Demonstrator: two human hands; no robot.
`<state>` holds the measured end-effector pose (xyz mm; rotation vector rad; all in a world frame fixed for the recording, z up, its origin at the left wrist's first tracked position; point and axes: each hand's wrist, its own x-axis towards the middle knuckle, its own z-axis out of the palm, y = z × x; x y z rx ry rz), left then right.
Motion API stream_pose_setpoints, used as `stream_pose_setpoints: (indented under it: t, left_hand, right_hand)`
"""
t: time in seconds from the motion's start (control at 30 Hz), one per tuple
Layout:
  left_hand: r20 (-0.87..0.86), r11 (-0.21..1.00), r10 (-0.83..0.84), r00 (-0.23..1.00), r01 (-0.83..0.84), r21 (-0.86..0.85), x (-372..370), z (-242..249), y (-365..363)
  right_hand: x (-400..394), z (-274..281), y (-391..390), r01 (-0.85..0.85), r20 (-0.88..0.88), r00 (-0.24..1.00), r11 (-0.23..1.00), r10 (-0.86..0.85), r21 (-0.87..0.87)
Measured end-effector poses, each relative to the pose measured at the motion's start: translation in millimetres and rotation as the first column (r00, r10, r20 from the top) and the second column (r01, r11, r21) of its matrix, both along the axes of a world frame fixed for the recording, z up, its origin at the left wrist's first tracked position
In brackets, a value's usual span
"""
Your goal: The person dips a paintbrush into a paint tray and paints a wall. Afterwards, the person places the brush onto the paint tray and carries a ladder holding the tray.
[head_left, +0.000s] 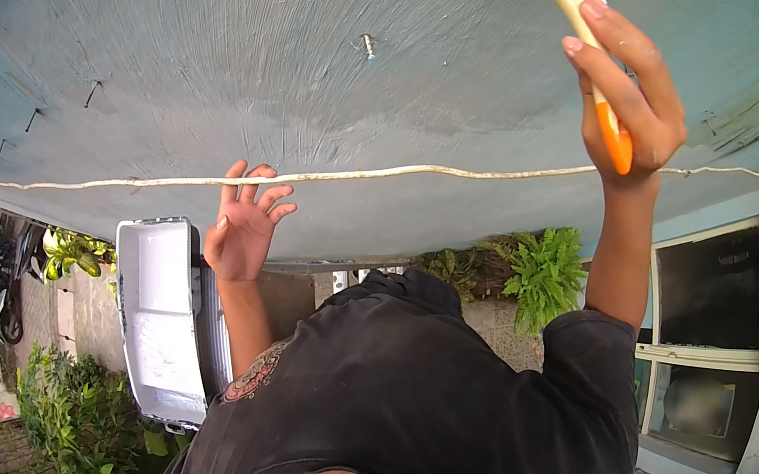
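My right hand [631, 104] is raised high and closed round a paintbrush [611, 136] with a cream and orange handle. The brush's bristle end points up and left, partly cut off by the top of the view. My left hand [244, 225] is lower down, palm showing, fingers spread and slightly curled. Its fingertips overlap a whitish cord [350, 174] strung along the grey-blue wall [233, 29]. Brush streaks mark much of that wall. Below and beside my left hand stands a white paint tray [158, 340] with a dark rim, its inside coated white.
A screw [368, 45] and several nails, one of them a bent nail [92, 93], stick out of the wall. At the right is a window [709, 326] with pale frames. A fern [543, 276] grows near the wall's foot, and a leafy bush [78, 418] stands lower left.
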<state>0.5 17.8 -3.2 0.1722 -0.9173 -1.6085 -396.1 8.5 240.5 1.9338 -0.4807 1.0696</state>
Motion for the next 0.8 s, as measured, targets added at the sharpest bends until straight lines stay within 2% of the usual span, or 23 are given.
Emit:
stream_pose_setpoints:
  t: [0.07,0.2,0.23,0.3,0.33,0.37,0.43,0.47,0.57,0.6,0.67,0.7,0.77,0.8]
  left_hand:
    - [-0.001,1.0,0.0,1.0,0.0,-0.002,0.8,0.1,0.1]
    - [-0.001,1.0,-0.012,1.0,0.012,-0.009,1.3,-0.4,-1.3]
    - [0.001,1.0,-0.018,1.0,0.018,-0.004,1.6,-0.9,-1.2]
    - [0.005,1.0,-0.013,1.0,0.013,0.001,1.2,0.2,-0.9]
    - [0.008,1.0,-0.015,1.0,0.015,0.006,1.1,0.6,-1.2]
    - [0.011,1.0,-0.017,1.0,0.017,0.006,1.7,0.1,-1.7]
    - [0.014,1.0,-0.02,1.0,0.02,0.0,2.4,-1.8,-2.4]
    - [0.015,1.0,-0.024,1.0,0.024,0.001,2.0,-1.7,-2.8]
    - [0.027,0.999,-0.032,0.999,0.032,0.0,4.9,-1.6,-2.6]
    - [0.02,0.999,-0.033,0.999,0.033,-0.005,5.2,-2.5,-2.8]
    - [0.015,0.999,-0.043,0.999,0.043,-0.003,4.5,-5.9,-3.0]
    - [-0.014,0.998,-0.054,0.998,0.054,-0.012,4.5,-8.0,-3.6]
    - [-0.038,0.996,-0.086,0.996,0.086,-0.014,3.4,-9.9,-5.1]
    - [-0.053,0.996,-0.086,0.995,0.086,-0.005,3.6,-9.9,-4.4]
  right_hand:
    - [21.3,-43.3,4.0,0.124,-0.021,0.992,0.972,-0.123,0.2]
    - [55.3,-117.8,23.6,0.078,0.012,0.995,0.854,-0.098,0.515]
    - [59.0,-127.5,25.5,0.073,0.011,0.996,0.855,-0.092,0.513]
    - [64.7,-139.9,29.0,0.058,0.018,0.994,0.667,-0.106,0.743]
    - [65.7,-136.2,28.3,0.046,0.019,0.995,0.601,-0.101,0.798]
    - [64.7,-131.5,24.2,0.045,0.022,0.994,0.602,-0.103,0.797]
    - [59.2,-118.6,9.5,-0.035,0.063,0.996,0.394,-0.059,0.918]
    - [54.3,-106.4,1.1,-0.034,0.064,0.996,0.394,-0.063,0.919]
    - [42.6,-55.1,-1.5,-0.085,0.094,0.995,0.681,0.024,0.727]
    - [38.7,-36.7,5.0,-0.093,0.109,0.994,0.769,0.031,0.632]
    - [29.2,-15.4,15.5,-0.083,0.134,0.99,0.954,0.046,0.287]
    - [20.5,-10.7,23.0,-0.073,0.136,0.99,0.954,0.034,0.291]
    - [-2.0,-8.3,43.4,-0.085,0.28,0.96,0.971,0.019,0.225]
    - [-13.6,-17.9,53.6,-0.067,0.286,0.958,0.97,-0.002,0.232]
